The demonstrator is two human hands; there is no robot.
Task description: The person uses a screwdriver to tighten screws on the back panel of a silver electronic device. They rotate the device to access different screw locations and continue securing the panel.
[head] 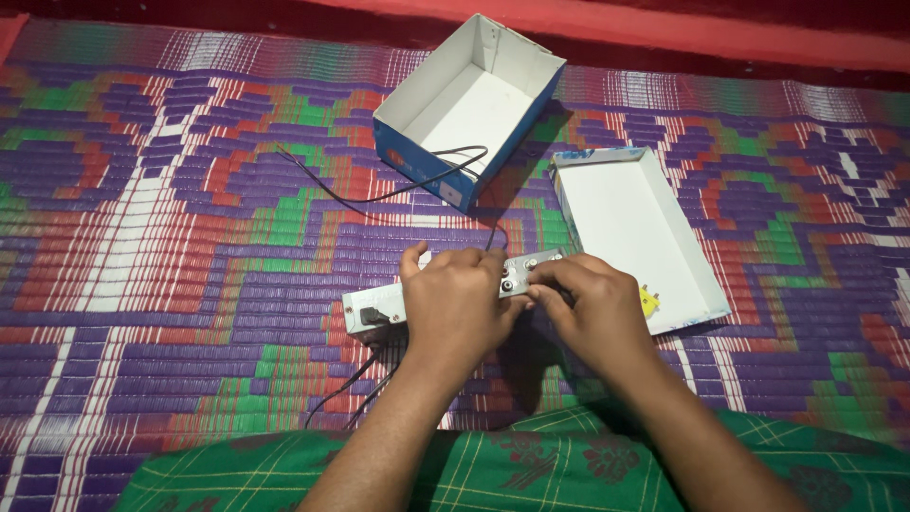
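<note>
A small silver metal box with sockets on its side [374,311] lies on a woven mat in front of me. My left hand [455,303] rests over its middle and grips it. At the box's right end my right hand [592,308] pinches something, its fingertips pressed near two round sockets [519,272]. What the fingers pinch is hidden. A thin black cable [398,190] runs from behind the box up into an open cardboard box.
An open blue and white cardboard box [417,156] stands beyond my hands. Its white lid [701,284] lies upside down to the right. A purple, green and red patterned mat [171,246] covers the floor. Green checked cloth [531,469] covers my lap.
</note>
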